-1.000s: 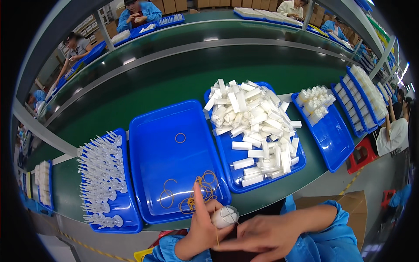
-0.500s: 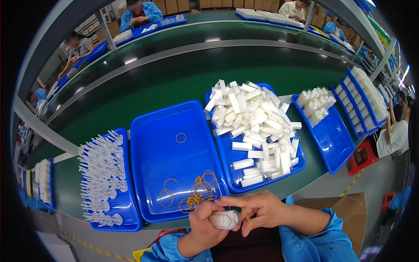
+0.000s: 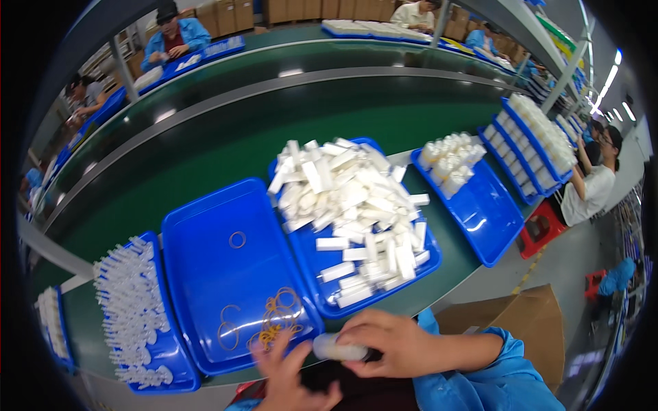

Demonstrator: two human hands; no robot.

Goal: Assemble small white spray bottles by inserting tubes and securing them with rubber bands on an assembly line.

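My right hand (image 3: 397,346) is closed round a whitish bundle of small pieces (image 3: 339,348), blurred by motion, over the front edge of the bench. To its left, my left hand (image 3: 291,377) has its fingers spread and holds nothing; it is smeared too. Just beyond its fingertips lie loose yellow-brown rubber bands (image 3: 279,315), at the front of a large blue tray (image 3: 205,274). A single rubber band (image 3: 237,240) rests farther back in that tray. Right of it, a blue tray (image 3: 312,291) carries a heap of small white boxes in clear wrapping (image 3: 356,205).
At the left, a blue tray (image 3: 179,366) holds rows of clear plastic pieces with thin stems (image 3: 127,301). On the right, banded white bundles (image 3: 452,161) stand in another blue tray (image 3: 490,236), near stacked full trays (image 3: 528,151). A cardboard box (image 3: 528,329) stands below; co-workers sit across the bench.
My left hand has let go of the bundle, opened and moved left and down. My right hand now holds the bundle alone. The whole view has shifted, with the trays appearing farther left.
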